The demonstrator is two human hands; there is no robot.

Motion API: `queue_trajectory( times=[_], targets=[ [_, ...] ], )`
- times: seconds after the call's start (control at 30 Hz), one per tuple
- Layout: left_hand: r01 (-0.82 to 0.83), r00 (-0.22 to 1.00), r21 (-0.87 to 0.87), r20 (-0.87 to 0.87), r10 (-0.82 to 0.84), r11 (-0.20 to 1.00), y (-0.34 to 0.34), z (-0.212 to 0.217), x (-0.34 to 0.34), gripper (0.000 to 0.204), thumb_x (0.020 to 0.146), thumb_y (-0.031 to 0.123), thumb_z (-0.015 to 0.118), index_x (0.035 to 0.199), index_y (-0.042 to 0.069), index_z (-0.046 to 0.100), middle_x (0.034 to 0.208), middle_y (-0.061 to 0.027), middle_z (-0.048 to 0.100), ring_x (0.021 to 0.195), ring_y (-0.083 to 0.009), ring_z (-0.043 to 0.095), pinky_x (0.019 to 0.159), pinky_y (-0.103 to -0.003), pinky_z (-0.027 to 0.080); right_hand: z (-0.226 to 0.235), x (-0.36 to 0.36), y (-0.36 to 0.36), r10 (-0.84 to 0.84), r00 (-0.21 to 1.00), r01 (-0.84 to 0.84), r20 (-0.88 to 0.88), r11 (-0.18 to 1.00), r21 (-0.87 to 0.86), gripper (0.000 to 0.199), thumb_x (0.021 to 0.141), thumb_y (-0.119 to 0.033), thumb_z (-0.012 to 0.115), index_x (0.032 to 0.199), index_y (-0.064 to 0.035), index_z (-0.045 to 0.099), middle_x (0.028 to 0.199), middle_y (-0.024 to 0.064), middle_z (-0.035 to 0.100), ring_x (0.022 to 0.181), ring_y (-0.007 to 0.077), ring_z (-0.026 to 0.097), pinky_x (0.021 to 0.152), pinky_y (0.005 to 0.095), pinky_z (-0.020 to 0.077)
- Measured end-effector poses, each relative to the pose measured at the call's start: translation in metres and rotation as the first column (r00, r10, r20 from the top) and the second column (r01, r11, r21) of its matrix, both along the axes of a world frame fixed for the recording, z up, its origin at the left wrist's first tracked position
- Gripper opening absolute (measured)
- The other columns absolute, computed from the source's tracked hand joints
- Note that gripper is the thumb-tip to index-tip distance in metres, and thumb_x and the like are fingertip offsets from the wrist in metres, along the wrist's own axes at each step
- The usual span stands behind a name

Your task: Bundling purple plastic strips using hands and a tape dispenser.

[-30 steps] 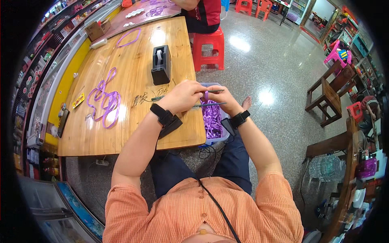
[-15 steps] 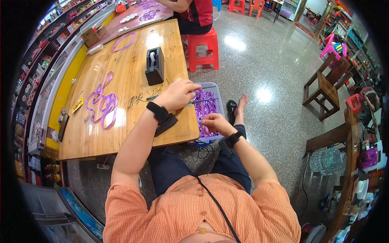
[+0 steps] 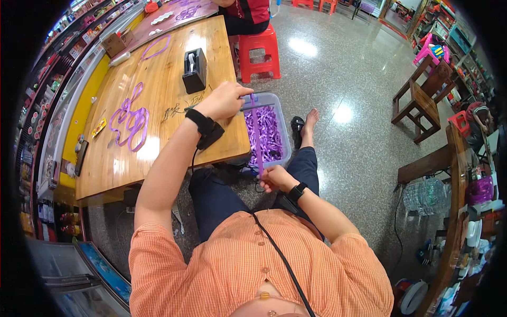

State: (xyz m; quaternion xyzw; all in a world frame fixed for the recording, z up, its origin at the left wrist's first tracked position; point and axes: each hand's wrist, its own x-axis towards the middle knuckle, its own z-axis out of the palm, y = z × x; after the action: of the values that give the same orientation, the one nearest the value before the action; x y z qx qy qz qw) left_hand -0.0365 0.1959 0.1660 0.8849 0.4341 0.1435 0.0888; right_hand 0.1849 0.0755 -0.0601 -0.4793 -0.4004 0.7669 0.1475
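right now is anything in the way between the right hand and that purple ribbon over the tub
Nothing visible: the right hand pinches the lower end of the purple ribbon, which runs across the tub toward the left hand.

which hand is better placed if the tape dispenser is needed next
Likely the left hand: both seem to hold the purple ribbon, but the left is nearer the tape dispenser; the right hand is farther back.

Looks down from the head through a wide fisheye, close above the orange shirt (image 3: 222,248), facing forward over table (image 3: 171,79) and floor (image 3: 364,158).
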Motion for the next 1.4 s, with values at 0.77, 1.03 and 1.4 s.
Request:
queue_trajectory(
  times=[0.77, 1.03, 1.4],
  targets=[
    [0.275, 0.533, -0.809, 0.578, 0.618, 0.519, -0.198, -0.151, 0.044, 0.021, 0.093, 0.02, 0.068, 0.102, 0.001, 0.07, 0.088, -0.0007, 0.068, 0.074, -0.0079, 0.06, 0.065, -0.023, 0.049, 0.068, 0.029, -0.061, 0.091, 0.98, -0.112, -0.176, 0.987, -0.115, 0.015, 0.097, -0.021, 0.061, 0.093, -0.0061, 0.064, 0.073, 0.0045, 0.068, 0.05, 0.0086, 0.059, 0.048, 0.0221, 0.0517],
    [0.06, 0.689, -0.617, 0.594, 0.414, 0.785, -0.212, -0.119, 0.047, 0.02, 0.09, 0.017, 0.072, 0.081, -0.002, 0.069, 0.078, -0.0002, 0.062, 0.071, -0.0078, 0.06, 0.066, -0.023, 0.048, 0.099, 0.058, -0.024, -0.007, 0.98, 0.059, -0.199, 0.965, 0.257, 0.024, 0.095, -0.024, 0.065, 0.108, -0.0038, 0.066, 0.091, 0.0039, 0.069, 0.063, 0.009, 0.061, 0.057, 0.0211, 0.0482],
    [0.379, 0.459, -0.685, 0.723, 0.516, 0.622, -0.22, -0.048, 0.049, 0.017, 0.09, 0.016, 0.072, 0.085, 0.0, 0.072, 0.076, 0.0005, 0.066, 0.072, -0.0058, 0.059, 0.064, -0.021, 0.047, 0.164, 0.022, -0.019, -0.137, 0.99, -0.087, 0.033, -0.408, 0.909, 0.035, 0.07, -0.003, 0.076, 0.105, -0.0092, 0.073, 0.085, 0.0047, 0.063, 0.07, 0.0216, 0.061, 0.061, 0.0321, 0.0519]
  ],
)
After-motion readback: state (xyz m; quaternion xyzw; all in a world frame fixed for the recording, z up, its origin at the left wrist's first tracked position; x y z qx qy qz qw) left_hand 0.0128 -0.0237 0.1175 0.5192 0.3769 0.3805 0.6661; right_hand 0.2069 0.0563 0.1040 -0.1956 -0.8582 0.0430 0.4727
